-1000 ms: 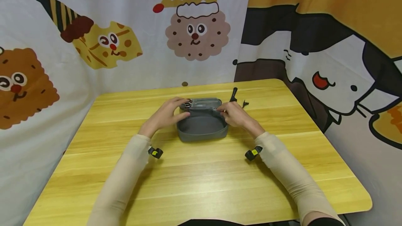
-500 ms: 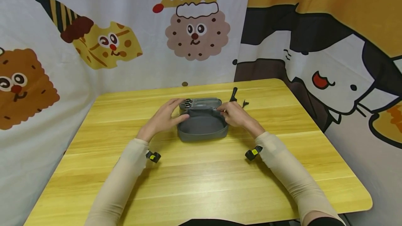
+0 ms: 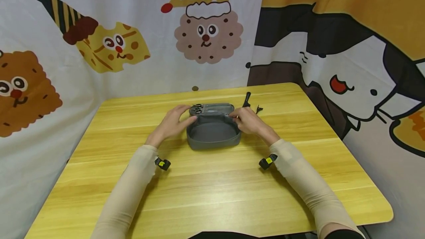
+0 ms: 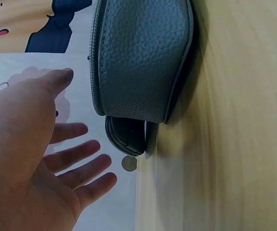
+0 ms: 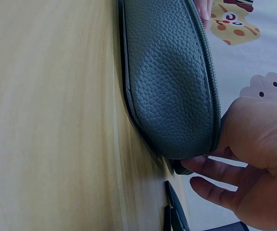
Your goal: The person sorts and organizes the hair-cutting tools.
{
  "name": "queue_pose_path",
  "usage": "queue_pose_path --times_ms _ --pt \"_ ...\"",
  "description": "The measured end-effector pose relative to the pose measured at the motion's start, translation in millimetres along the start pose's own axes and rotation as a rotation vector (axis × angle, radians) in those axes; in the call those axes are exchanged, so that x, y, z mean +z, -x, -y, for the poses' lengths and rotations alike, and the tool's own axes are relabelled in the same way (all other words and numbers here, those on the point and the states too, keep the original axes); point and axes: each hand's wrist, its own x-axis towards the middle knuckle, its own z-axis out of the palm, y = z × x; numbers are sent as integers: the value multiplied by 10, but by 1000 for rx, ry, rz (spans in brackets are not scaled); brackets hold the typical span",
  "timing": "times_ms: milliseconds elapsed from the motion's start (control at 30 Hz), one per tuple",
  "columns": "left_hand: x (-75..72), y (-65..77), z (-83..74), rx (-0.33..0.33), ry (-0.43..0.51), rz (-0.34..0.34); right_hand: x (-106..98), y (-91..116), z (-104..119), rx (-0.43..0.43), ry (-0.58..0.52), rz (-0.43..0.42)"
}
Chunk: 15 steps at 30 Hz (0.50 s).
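A grey zip case (image 3: 214, 144) of pebbled leather stands unzipped on the table, its lid (image 3: 217, 108) folded back. Shiny metal loops (image 3: 198, 108) show at the left end of the lid. Beside that end is my left hand (image 3: 170, 123), fingers spread and holding nothing; the left wrist view shows it apart from the case wall (image 4: 143, 57). My right hand (image 3: 248, 120) grips the back right corner of the case with bent fingers. In the right wrist view its thumb is at the zip edge, and its fingertips (image 5: 198, 163) reach behind the corner.
Behind the right hand lie a black-handled item (image 3: 246, 100) and a small black clip-like piece (image 3: 259, 109). The wooden table (image 3: 212, 187) meets a printed curtain (image 3: 132, 80) at its back edge. Each wrist carries a small black camera (image 3: 162, 163).
My left hand has drawn back a little to the left, off the metal loops in the lid, which now show more fully. The right hand and the case stay nearly still.
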Motion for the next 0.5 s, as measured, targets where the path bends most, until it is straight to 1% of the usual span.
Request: queue_pose_path --times_ms 100,333,500 --pt "9 27 2 8 -10 33 9 -7 -9 -5 6 0" --pt "-4 124 -23 -7 -13 125 13 -12 -15 -5 13 0" --pt "9 185 -29 1 -28 168 16 -13 -19 -4 8 1"
